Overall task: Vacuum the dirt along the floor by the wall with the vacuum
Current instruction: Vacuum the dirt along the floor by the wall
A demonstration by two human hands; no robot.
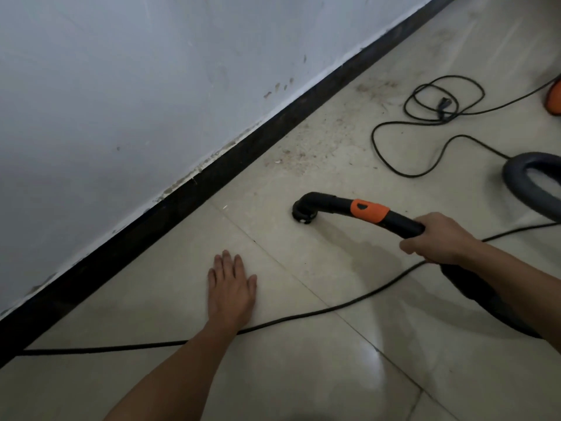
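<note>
My right hand [437, 238] grips the black vacuum wand [340, 205], which has an orange collar [368, 210]. Its round nozzle [303, 212] points down at the beige tile floor, a short way out from the black skirting board [212, 180]. Brown dirt [315, 141] lies scattered on the tiles along the skirting, beyond the nozzle. My left hand [232, 287] rests flat on the floor with straight fingers, to the left of the nozzle. The black hose [479, 293] runs back under my right forearm.
A black power cord [303, 316] crosses the floor under my left wrist. More cord lies in loose loops with a plug [446, 107] at the upper right. A grey hose loop [528, 180] and an orange vacuum body [554, 98] sit at the right edge. The white wall [121, 86] is scuffed.
</note>
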